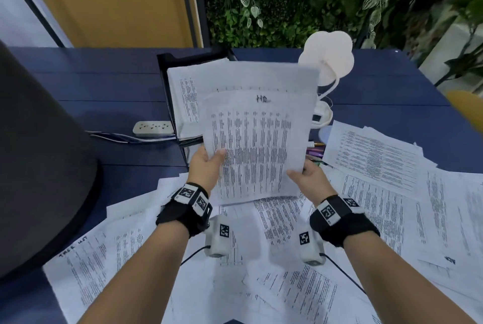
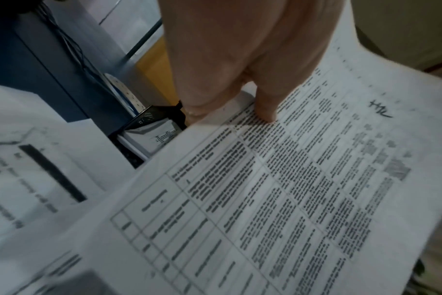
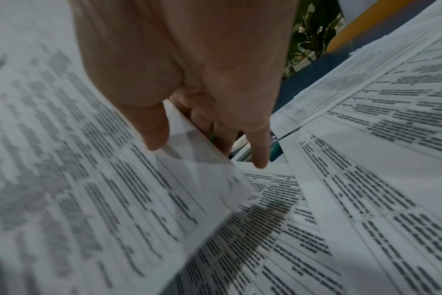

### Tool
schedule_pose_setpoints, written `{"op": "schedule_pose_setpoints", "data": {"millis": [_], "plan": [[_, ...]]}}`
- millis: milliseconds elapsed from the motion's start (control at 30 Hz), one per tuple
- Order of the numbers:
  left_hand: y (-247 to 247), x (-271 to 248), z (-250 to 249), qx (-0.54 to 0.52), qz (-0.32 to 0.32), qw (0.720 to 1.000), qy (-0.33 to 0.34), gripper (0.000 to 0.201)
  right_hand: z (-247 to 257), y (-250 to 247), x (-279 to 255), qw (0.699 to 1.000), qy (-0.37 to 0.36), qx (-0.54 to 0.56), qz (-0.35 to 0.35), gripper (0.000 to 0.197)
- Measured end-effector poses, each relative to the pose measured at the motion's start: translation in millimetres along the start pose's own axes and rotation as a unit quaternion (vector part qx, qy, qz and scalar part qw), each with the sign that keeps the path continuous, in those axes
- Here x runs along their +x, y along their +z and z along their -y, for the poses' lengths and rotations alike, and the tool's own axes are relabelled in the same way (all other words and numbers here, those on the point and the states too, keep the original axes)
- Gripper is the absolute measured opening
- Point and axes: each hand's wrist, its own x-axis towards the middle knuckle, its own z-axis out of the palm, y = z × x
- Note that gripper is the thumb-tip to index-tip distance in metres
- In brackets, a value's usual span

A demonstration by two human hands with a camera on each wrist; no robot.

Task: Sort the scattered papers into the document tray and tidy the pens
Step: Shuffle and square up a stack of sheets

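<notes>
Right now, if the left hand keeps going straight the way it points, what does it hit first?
Most likely the black document tray. The left hand, gripping the sheets marked "HR", points forward over the desk toward the tray, and the left wrist view shows its corner just past the fingers. Depth is unclear.

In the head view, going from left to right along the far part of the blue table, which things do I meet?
Dark grey rounded object → white power strip → black document tray → held sheets marked "HR" → white desk lamp → scattered papers.
</notes>
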Motion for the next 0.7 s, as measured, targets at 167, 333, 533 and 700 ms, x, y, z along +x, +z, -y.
{"op": "schedule_pose_setpoints", "data": {"millis": [167, 333, 533, 700], "plan": [[-16, 19, -15, -0.027, -0.043, 0.999, -0.006, 0.029, 9, 11, 0, 0.998, 0.038, 0.029, 0.037, 0.02], [-33, 24, -25, 0.041, -0.046, 0.998, -0.014, 0.067, 41, 26, 23, 0.999, -0.016, 0.037, 0.011, 0.02], [-53, 33, -22, 0.142, -0.012, 0.99, -0.004, 0.056, 88, 43, 65, 0.997, -0.015, 0.078, 0.003, 0.024], [-61, 65, -32, 0.271, -0.068, 0.959, 0.051, 0.036, 118, 61, 96, 0.998, -0.039, 0.052, -0.007, 0.026]]}}
